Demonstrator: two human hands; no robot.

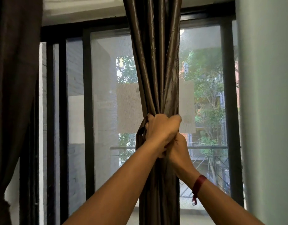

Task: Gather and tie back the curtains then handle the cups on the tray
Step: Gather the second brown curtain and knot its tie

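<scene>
The curtain [154, 62] hangs in the middle of the window [106, 95], gathered into 1 tight bundle. Both hands are together and clamped on it: the left hand [162, 129] wraps the bundle, and the right hand [178, 149], with a red band [199, 184] at the wrist, grips just below, touching the left. A dark loop [142, 127] shows left of the left hand; I cannot tell whether it is a tie or a fold.

So gathering looks done on this curtain, the tying likely under way. A second curtain [15, 78], far left of it, hangs loose. Cups and tray are out of view, so that part looks not yet begun.

The window is just behind the curtain and the wall [266, 95] is near on its right. More open room lies to its left.
</scene>
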